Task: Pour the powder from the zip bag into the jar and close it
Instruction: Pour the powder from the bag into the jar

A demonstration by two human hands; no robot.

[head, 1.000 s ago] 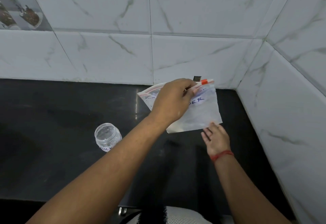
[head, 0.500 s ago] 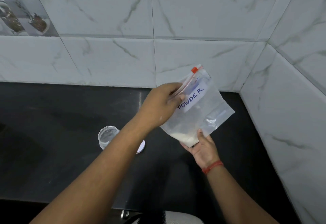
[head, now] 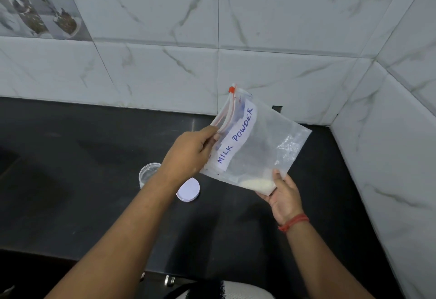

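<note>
Black shiny bench (head: 70,180), white marble wall. Left hand (head: 191,155) pinches zip edge of clear plastic zip bag (head: 257,147); right hand (head: 283,197) grips powder corner. Open clear jar (head: 148,173) left, below left fingers. Open zip wide first.

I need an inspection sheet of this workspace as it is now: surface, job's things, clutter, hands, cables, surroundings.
Surface: dark counter, glossy.
Job's things: zip bag labelled MILK POWDER, held tilted above the counter, its red slider at the upper end; white powder gathered in its low corner. Open jar stands on the counter, partly behind the left forearm; white lid lies beside it.
Clutter: nothing seen.
Hands: left hand grips the bag at its zip edge; right hand supports the low corner from below, thumb on the bag's front.
Cables: nothing seen.
Surroundings: white marble-look wall tiles behind and to the right; a pictured tile upper left.
</note>
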